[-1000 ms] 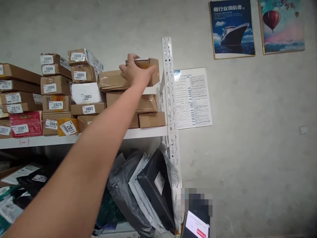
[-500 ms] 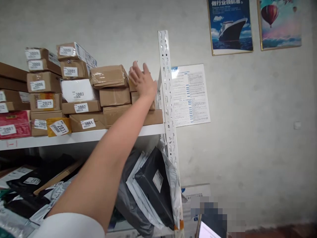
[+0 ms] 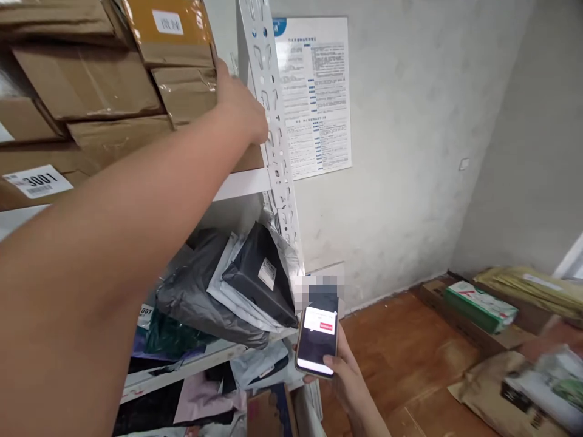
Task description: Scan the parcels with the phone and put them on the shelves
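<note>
My left hand (image 3: 241,109) reaches up to the right end of the upper shelf (image 3: 239,183) and rests against a small taped brown box (image 3: 184,91), beside the white perforated upright (image 3: 268,97). Its thumb points up along the box; the fingers are hidden. More brown parcels are stacked around it, one labelled 3001 (image 3: 39,181) and a yellowish one on top (image 3: 168,27). Low in the view, my right hand (image 3: 348,373) holds a phone (image 3: 317,340) upright with its screen lit.
Grey and black plastic mailers (image 3: 228,288) lean on the lower shelf, with more bags under them. A printed notice (image 3: 314,91) hangs on the wall. On the wooden floor at right lie a green-and-white box (image 3: 480,305), flattened cardboard (image 3: 483,394) and yellowish envelopes (image 3: 528,285).
The view has moved closer to the shelf and tilted down. My left hand slid from the top of the stack to the boxes' right end. The phone and my right hand came into view.
</note>
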{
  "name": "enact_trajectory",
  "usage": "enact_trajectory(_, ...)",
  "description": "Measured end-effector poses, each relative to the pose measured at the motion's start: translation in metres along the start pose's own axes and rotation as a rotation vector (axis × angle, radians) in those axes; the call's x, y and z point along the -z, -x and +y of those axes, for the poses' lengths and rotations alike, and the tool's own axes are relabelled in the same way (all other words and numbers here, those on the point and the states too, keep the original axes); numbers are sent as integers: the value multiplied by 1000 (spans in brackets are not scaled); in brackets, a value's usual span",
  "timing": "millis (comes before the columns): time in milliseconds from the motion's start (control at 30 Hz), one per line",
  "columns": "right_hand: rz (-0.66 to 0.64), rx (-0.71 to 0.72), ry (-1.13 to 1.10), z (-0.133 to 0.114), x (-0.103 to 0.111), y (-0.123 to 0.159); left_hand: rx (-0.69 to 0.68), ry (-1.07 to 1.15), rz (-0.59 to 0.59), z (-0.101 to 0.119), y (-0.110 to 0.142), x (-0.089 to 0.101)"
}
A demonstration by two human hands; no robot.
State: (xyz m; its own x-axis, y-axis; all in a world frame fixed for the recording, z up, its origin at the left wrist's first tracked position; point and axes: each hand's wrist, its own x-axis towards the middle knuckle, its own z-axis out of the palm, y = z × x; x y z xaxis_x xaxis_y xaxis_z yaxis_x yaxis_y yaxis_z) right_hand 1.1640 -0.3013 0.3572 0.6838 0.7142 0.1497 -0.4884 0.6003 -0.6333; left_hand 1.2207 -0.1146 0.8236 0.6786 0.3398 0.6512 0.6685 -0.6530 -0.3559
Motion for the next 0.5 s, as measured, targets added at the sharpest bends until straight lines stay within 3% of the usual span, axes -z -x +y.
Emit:
enact_trajectory(167, 24, -27, -39, 11, -2, -3, -129, -34, 64, -9, 12, -4)
enact_trajectory(367, 229, 45, 29, 15, -14, -8, -149, -208, 79, -13, 30, -12)
enact_trajectory(433, 262, 72, 61, 17, -17, -9, -215, -128, 209, -19, 44, -9)
enact_trajectory(500, 274, 101, 89, 19, -18, -9, -255, 207, 371, -30, 61, -6)
